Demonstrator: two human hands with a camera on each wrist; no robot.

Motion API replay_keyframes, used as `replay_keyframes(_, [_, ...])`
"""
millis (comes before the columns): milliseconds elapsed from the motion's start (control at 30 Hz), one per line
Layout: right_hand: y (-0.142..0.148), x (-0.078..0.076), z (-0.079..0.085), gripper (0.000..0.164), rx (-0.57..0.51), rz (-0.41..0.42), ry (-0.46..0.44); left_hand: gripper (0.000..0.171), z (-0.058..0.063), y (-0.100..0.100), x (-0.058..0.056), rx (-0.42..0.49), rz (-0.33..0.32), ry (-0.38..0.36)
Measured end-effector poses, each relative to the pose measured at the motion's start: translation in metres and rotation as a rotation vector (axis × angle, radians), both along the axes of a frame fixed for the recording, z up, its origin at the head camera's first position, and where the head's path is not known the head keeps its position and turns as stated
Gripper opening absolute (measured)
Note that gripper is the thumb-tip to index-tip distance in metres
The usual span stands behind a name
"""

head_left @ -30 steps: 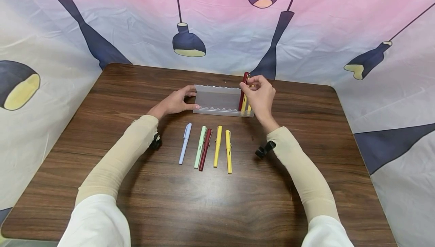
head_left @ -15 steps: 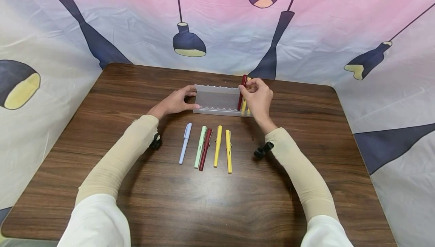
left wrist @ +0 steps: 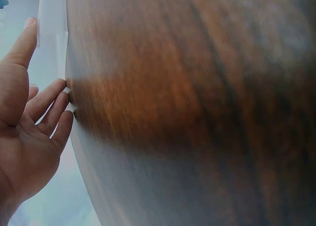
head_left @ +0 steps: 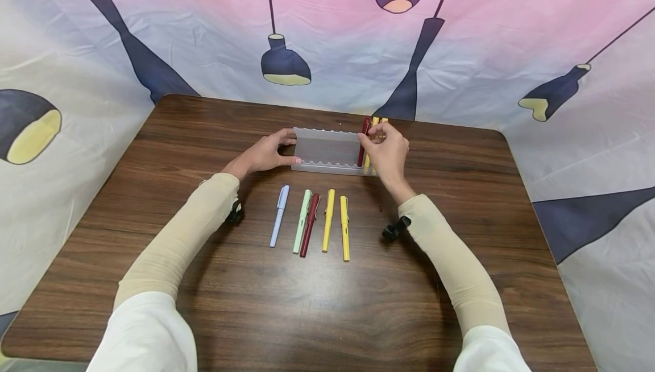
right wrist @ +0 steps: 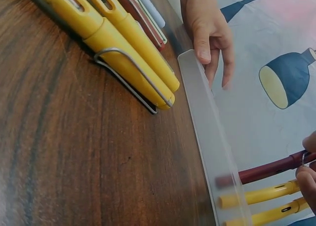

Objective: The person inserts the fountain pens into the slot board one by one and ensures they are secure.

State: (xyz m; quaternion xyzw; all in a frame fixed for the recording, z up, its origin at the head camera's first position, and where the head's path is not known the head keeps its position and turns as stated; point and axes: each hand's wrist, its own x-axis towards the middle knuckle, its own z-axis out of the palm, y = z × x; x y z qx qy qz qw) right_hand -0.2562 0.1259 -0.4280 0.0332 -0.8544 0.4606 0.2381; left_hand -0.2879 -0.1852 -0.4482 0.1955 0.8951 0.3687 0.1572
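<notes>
While the left hand (head_left: 263,153) spreads thumb and fingers about the clear holder's (head_left: 327,169) end, seemingly to steady it, the right hand (head_left: 389,147) pinches a dark red pen (head_left: 362,153) inside, apparently keeping it aligned beside two yellow pens (right wrist: 266,194). Five more lie on the counter (head_left: 307,315): one blue pen (head_left: 278,215), one green pen (head_left: 301,224), one red pen (head_left: 308,230), two yellow ones (head_left: 328,221).

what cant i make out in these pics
Head: middles of standing yellow pens, behind the right hand.
Right wrist: most of that hand, past the right edge.
Right wrist: clipless ends of lying yellow pens, past the top edge.
Left wrist: most of the rack, past the top edge.
</notes>
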Motion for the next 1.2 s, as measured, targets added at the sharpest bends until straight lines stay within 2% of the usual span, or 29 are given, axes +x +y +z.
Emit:
replay_keyframes(367, [0.002,0.001,-0.002,0.026,0.042,-0.003,0.0,0.093,-0.001,0.0,0.0,0.005,0.0,-0.003])
replay_keyframes(767, [0.004,0.0,-0.001,0.021,0.069,-0.022,-0.003,0.092,-0.001,-0.001,-0.001,-0.001,-0.005,0.01])
replay_keyframes(1200, [0.014,0.011,0.01,0.023,0.037,-0.001,0.033,0.092,-0.001,0.0,0.001,0.003,-0.004,0.011])
